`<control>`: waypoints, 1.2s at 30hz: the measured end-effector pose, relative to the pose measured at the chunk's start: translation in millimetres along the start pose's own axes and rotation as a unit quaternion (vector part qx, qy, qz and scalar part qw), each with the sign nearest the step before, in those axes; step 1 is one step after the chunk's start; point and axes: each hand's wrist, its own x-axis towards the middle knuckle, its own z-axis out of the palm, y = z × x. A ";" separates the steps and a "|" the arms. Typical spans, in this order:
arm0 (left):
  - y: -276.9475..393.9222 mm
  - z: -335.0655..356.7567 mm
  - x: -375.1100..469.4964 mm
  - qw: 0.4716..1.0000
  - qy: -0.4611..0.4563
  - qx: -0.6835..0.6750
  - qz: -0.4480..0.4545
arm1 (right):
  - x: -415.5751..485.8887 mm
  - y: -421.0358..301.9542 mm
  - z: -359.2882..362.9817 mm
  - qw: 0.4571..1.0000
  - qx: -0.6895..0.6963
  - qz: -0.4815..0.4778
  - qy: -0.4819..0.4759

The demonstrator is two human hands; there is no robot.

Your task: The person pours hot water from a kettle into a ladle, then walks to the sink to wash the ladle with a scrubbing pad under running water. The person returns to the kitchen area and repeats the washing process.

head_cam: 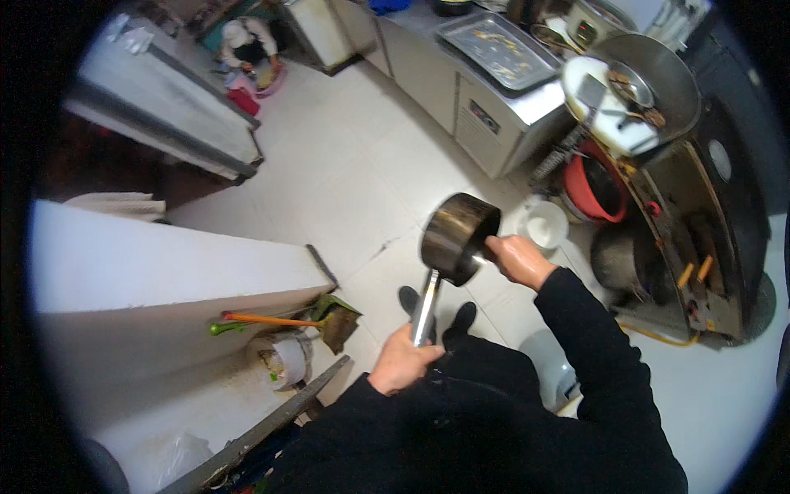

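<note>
A dark metal saucepan (453,238) is held tilted on its side above the tiled floor, its opening turned towards my right hand. My left hand (404,361) grips the pan's long shiny metal handle. At the pan's rim is my right hand (517,259), its fingers partly inside the opening; whether it holds something there, such as a cloth or scourer, cannot be made out. Below and beyond my right hand, a whitish bucket (543,225) stands on the floor.
A steel counter (494,136) bears a metal tray (500,52). At right are a large pot (669,68) with a board and utensils, a red basin (595,185) and a stove (697,185). At left are a wall end (321,265), dustpan (339,324) and waste bucket (290,361). Another person (247,43) crouches far off.
</note>
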 end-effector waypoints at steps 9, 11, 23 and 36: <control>7.3 -10.2 0.5 0.998 0.020 -0.053 0.007 | -34.8 -1.3 -13.5 0.987 0.056 0.115 -0.095; 6.1 -11.3 0.3 0.998 0.022 -0.057 0.003 | -33.4 -6.2 -15.5 0.985 0.084 0.124 -0.081; -8.1 -15.2 -10.2 0.999 0.003 -0.031 0.010 | -0.5 -27.1 -8.0 0.996 0.082 0.015 0.019; -32.7 -17.0 -14.1 0.999 0.027 0.020 0.029 | 6.3 -28.9 14.1 0.991 0.130 0.025 -0.001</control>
